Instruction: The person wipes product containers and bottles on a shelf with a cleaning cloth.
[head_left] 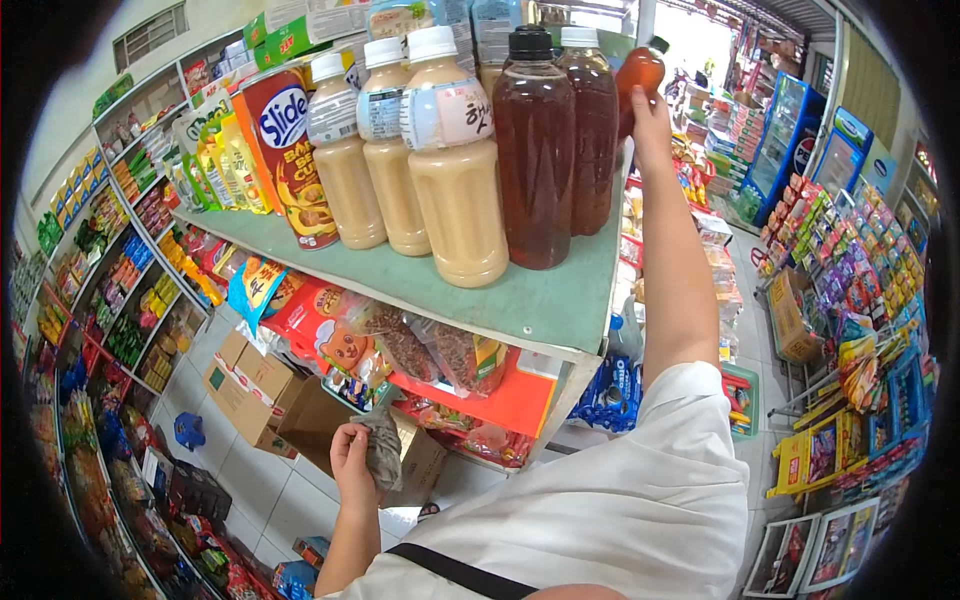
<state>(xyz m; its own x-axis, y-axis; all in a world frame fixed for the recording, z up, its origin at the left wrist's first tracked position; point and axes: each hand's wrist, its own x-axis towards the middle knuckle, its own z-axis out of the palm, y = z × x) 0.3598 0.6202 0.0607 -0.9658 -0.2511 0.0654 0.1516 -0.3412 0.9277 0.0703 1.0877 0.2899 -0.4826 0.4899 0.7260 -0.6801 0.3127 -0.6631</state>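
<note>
My right hand [652,128], at the end of an outstretched arm, is wrapped round a small bottle of reddish-brown liquid [640,76] with a dark cap, at the far right of the shelf. Beside it on the green shelf top [450,310] stand two larger bottles of dark liquid, one a black-capped bottle [537,160], the other a white-capped bottle [592,150]. Several white-capped bottles of beige liquid [455,200] are to their left. Low down, my left hand [352,462] is closed on a crumpled grey cloth [385,450], in front of the shelf.
A Slide snack can [290,165] and yellow packets [235,160] share the shelf top. Bagged snacks [440,350] fill the tier below. Open cardboard boxes [255,390] sit on the floor. Stocked shelves line the left; hanging packets [850,270] and a blue fridge [785,145] are at right.
</note>
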